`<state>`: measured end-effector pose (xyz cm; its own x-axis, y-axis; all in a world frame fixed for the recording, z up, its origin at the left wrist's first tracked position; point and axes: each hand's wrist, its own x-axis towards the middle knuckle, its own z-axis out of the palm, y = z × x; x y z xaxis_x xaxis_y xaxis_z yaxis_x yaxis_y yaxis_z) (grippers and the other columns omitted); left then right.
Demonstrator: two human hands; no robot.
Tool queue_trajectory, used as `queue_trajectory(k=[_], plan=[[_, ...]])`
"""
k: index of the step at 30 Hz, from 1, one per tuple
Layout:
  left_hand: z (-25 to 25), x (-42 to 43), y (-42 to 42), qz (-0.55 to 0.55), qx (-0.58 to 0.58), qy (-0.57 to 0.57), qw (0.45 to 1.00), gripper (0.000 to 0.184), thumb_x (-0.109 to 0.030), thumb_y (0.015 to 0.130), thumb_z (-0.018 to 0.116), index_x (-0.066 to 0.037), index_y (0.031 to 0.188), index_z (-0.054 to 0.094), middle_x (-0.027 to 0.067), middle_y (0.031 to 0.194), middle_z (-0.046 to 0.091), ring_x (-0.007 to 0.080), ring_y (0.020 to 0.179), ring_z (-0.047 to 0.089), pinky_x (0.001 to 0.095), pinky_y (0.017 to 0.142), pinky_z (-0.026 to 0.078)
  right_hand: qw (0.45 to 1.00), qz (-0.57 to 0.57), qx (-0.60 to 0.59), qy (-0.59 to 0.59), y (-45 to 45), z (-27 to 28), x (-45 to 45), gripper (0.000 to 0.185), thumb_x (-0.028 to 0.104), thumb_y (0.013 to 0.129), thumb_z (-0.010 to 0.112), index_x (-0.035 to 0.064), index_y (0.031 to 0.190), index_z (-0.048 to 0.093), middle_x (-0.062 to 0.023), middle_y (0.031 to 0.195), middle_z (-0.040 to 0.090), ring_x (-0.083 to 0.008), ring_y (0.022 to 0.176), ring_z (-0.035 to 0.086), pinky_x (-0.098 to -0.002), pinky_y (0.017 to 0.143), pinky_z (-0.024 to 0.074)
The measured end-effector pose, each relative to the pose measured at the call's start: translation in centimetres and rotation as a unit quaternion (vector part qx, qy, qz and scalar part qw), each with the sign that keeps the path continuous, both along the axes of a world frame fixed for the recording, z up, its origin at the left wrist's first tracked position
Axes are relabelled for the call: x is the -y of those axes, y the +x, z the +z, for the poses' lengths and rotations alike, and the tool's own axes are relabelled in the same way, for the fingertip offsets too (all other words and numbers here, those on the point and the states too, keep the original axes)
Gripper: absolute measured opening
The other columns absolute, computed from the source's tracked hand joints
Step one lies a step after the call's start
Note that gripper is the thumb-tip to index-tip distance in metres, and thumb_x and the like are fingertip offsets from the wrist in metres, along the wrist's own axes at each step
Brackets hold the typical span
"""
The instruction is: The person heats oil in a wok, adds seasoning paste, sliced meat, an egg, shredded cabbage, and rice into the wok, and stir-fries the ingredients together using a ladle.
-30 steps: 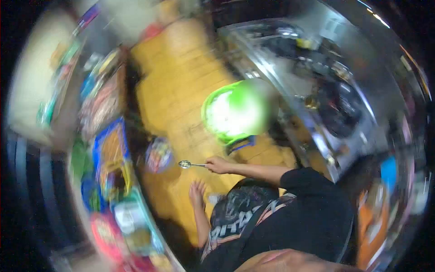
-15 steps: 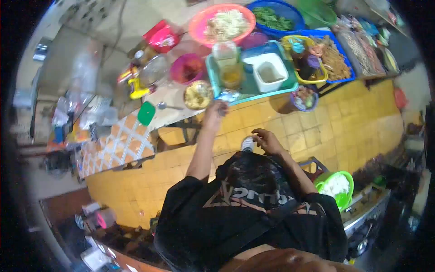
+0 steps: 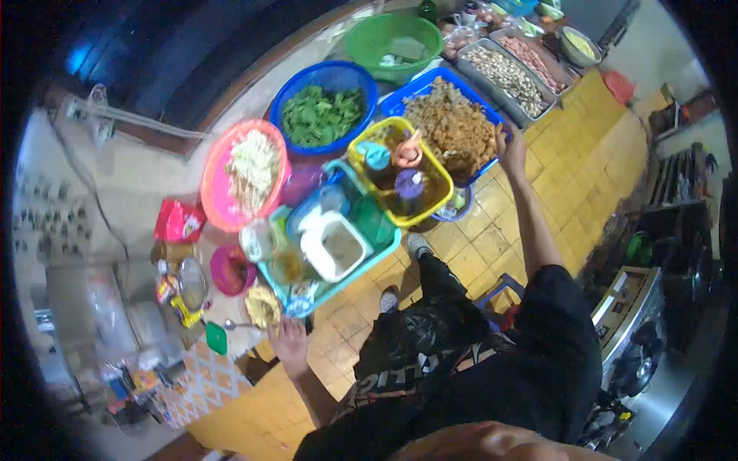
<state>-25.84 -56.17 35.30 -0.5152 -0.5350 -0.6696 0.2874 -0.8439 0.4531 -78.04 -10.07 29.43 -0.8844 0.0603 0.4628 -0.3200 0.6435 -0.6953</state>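
"Counting, we have one blue tray (image 3: 411,90) on the table (image 3: 231,307), three bottles (image 3: 409,184) in one yellow basket (image 3: 447,183)."

"Our hands?"

"Left hand (image 3: 290,346) spread, beside one small bowl (image 3: 250,306); right hand (image 3: 513,146) at the tray's rim, fingers partly hidden: we can't tell its grip."

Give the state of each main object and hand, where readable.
Blue tray, heaped with brown food
Right hand, at the blue tray's rim
Teal tray, loaded
Left hand, open, beside the teal tray
Dark blue basin, holding leafy greens
Pink basin, holding pale shreds
White container, open, upright
Yellow basket, holding bottles
Green basin, uncovered
Spoon, lying flat
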Motion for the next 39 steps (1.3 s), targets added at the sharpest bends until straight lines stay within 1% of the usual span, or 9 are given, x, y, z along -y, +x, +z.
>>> queue_trajectory(k=[7,11,13,15,17,29,31,34,39], plan=[[-11.0,-1.8,2.6,0.132,0.079,-0.174,0.973,0.033,-0.04,0.09,0.046,-0.016,0.067,0.047,-0.0057,0.05,0.04,0.0105,0.045,0.044,0.0256,0.054,0.043,0.987,-0.101,0.009,0.126,-9.7,1.4,-4.4,0.035,0.011,0.076,0.061,0.0009,0.108,0.053,-0.0214,0.105,0.054,-0.039,0.098,0.05,-0.0449,0.085,0.0406],[-14.4,-6.4,3.4,-0.042,0.095,-0.074,0.992,0.031,-0.032,0.089,0.045,-0.017,0.062,0.046,-0.0045,0.051,0.045,0.0105,0.049,0.048,0.0255,0.053,0.043,0.986,-0.11,-0.037,0.116,-9.2,0.9,-7.6,0.038,0.01,0.076,0.062,0.0024,0.112,0.052,-0.0212,0.108,0.053,-0.0349,0.099,0.052,-0.0409,0.087,0.0421],[-24.7,-4.0,7.4,-0.34,0.213,-0.444,0.801,0.027,-0.031,0.088,0.045,-0.013,0.069,0.054,0.0015,0.064,0.055,0.0137,0.062,0.056,0.0285,0.057,0.046,0.984,-0.132,-0.008,0.122,-7.5,0.3,-10.3,0.038,0.012,0.077,0.064,0.0039,0.112,0.052,-0.0198,0.107,0.053,-0.0323,0.097,0.055,-0.0397,0.084,0.0442],[-24.5,-8.1,5.8,-0.368,0.207,-0.842,0.336,0.027,-0.032,0.086,0.049,-0.006,0.089,0.058,0.0093,0.086,0.061,0.0217,0.078,0.059,0.0338,0.064,0.048,0.985,-0.113,0.027,0.125,-7.3,0.7,-13.7,0.04,0.015,0.078,0.064,0.0029,0.114,0.052,-0.0203,0.11,0.053,-0.0307,0.089,0.059,-0.0388,0.081,0.0463],[-22.0,-12.9,2.4,-0.315,0.33,-0.147,0.877,0.038,-0.03,0.086,0.05,-0.002,0.112,0.051,0.0158,0.112,0.056,0.0313,0.095,0.056,0.042,0.07,0.049,0.984,-0.139,0.052,0.096,-6.6,1.6,-16.0,0.041,0.015,0.077,0.062,0.0017,0.114,0.052,-0.0221,0.11,0.054,-0.0345,0.095,0.056,-0.0399,0.085,0.0443],[-26.1,-26.1,-1.3,-0.556,0.3,-0.513,0.582,0.042,-0.029,0.09,0.045,-0.003,0.124,0.044,0.0166,0.109,0.058,0.037,0.095,0.058,0.0475,0.071,0.05,0.979,-0.091,0.183,0.024,-33.3,-0.4,-28.3,0.042,0.015,0.073,0.062,-0.0004,0.111,0.052,-0.0267,0.105,0.057,-0.037,0.097,0.055,-0.0426,0.083,0.0446],[-25.9,-30.1,-5.9,-0.686,0.384,-0.482,0.386,0.038,-0.021,0.09,0.047,-0.001,0.122,0.045,0.0139,0.1,0.062,0.0352,0.09,0.06,0.0439,0.068,0.052,0.879,-0.031,0.066,0.472,-35.8,-0.7,-28.5,0.042,0.015,0.074,0.062,0.0059,0.113,0.051,-0.0226,0.108,0.053,-0.0376,0.098,0.053,-0.043,0.082,0.0463],[-25.2,-33.5,-7.2,-0.602,0.374,-0.382,0.594,0.036,-0.02,0.089,0.047,-0.002,0.12,0.046,0.0139,0.1,0.062,0.0343,0.089,0.061,0.0427,0.067,0.052,0.889,0.021,0.165,0.426,-38.6,-5.0,-29.9,0.04,0.017,0.074,0.061,0.0065,0.112,0.052,-0.0232,0.111,0.052,-0.0375,0.104,0.052,-0.0435,0.083,0.0467],[-20.9,-37.8,-14.0,-0.533,0.324,-0.327,0.71,0.033,-0.019,0.088,0.049,-0.003,0.117,0.048,0.0138,0.099,0.062,0.0329,0.086,0.062,0.0408,0.065,0.052,0.878,-0.012,0.289,0.382,-38.8,-2.9,-25.7,0.056,0.03,0.078,0.058,0.0104,0.126,0.036,-0.024,0.119,0.045,-0.0477,0.104,0.05,-0.0527,0.086,0.0446]])
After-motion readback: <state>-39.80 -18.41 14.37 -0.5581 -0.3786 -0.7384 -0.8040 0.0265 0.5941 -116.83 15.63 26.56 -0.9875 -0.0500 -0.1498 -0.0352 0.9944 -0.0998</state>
